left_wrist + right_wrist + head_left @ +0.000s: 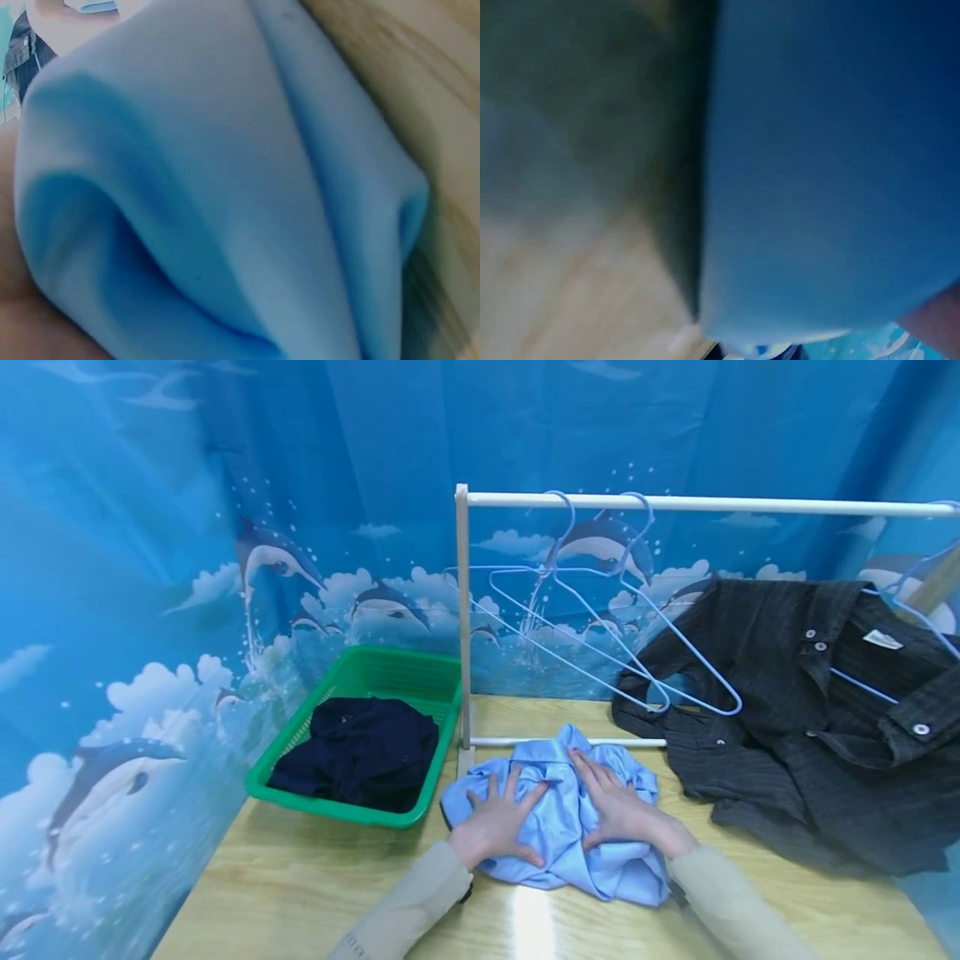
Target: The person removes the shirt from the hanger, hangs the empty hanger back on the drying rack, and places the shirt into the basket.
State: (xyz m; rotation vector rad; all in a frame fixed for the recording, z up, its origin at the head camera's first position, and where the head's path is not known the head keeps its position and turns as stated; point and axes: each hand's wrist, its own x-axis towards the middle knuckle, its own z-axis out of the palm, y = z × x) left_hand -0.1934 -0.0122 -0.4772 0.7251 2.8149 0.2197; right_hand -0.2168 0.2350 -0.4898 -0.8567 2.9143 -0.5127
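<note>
A crumpled light blue garment [564, 827] lies in a heap on the wooden table, at the foot of the rack. My left hand [501, 823] rests on its left part with fingers spread. On its right part lies my right hand [618, 810], fingers stretched forward and thumb apart. Folds of the blue cloth [225, 150] fill most of the left wrist view. In the right wrist view the cloth [817, 165] is close and blurred, with only a bit of skin at the edge.
A green basket [258, 789] holding dark navy clothing [367, 752] stands at the left. Two light blue hangers [652, 681] hang from the rack's white bar [720, 504]. At the right, a black striped shirt [772, 693] hangs on another hanger. A dolphin-print curtain [337, 527] stands behind.
</note>
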